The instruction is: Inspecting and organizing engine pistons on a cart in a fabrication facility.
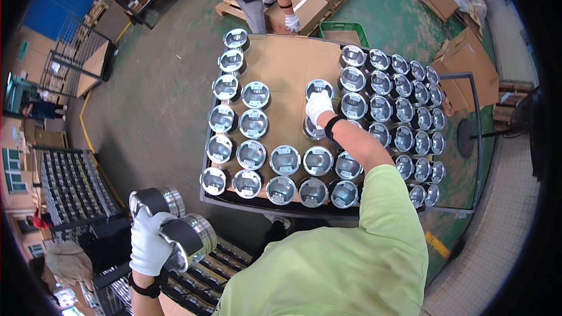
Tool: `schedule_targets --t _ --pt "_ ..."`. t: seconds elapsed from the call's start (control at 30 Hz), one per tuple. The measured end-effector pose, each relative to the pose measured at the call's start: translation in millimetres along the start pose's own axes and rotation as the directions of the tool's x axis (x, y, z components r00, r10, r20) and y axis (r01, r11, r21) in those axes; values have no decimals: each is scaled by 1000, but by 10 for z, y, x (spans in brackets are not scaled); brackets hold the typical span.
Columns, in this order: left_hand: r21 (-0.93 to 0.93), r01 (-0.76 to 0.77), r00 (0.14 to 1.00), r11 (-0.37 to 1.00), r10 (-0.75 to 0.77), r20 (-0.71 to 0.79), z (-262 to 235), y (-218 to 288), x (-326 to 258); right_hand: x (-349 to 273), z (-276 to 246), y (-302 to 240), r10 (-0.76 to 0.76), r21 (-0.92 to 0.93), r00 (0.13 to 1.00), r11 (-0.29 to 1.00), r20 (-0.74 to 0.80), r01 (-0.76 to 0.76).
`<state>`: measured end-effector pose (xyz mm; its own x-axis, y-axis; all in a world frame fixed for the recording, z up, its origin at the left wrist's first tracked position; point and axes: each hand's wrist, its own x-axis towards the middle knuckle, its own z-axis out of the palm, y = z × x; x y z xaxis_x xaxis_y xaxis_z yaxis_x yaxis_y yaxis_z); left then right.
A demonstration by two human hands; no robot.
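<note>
In my gloved left hand (149,243), off the near left corner of the cart, are two large metal pistons with dark skirts: an upper piston (158,201) and a lower piston (192,239), both tilted on their sides. My gloved right hand (319,108) reaches over the cart, its fingers closed at the crown of a piston (319,86) standing on the brown cardboard (287,64). Just below that hand, another piston (313,129) is partly covered by my wrist. Upright pistons line the left side, the near edge and, in several rows, the right side (380,108).
The cart's metal rail (477,134) rises on the right. Beyond the cart, a person in white gloves (292,22) stands by stacked cartons (313,0) on a pallet, near a green crate (345,33). Racks of pistons (76,184) stand at the left and below my left arm.
</note>
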<state>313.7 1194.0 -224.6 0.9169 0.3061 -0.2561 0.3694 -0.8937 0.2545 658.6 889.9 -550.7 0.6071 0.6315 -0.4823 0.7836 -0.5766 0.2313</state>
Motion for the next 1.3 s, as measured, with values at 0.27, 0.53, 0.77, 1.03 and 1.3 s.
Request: schedule_targets --t 0.27,0.53,0.77,1.03,1.3 --pt "106 -321 943 941 307 126 -181 649 1234 -87 173 -5 81 96 997 992 12 -82" --pt "184 -590 806 786 557 201 12 1507 2482 -288 157 29 159 343 987 929 -37 -137" --pt "263 -743 669 615 694 267 706 2264 3714 -1718 -227 -44 288 795 882 589 -372 143" --pt "385 -792 598 474 732 327 2064 3001 4888 -2618 -103 78 386 971 918 239 -87 -9" --pt "347 -837 541 423 735 408 3295 3110 5425 -2674 235 127 630 979 769 67 109 -193"
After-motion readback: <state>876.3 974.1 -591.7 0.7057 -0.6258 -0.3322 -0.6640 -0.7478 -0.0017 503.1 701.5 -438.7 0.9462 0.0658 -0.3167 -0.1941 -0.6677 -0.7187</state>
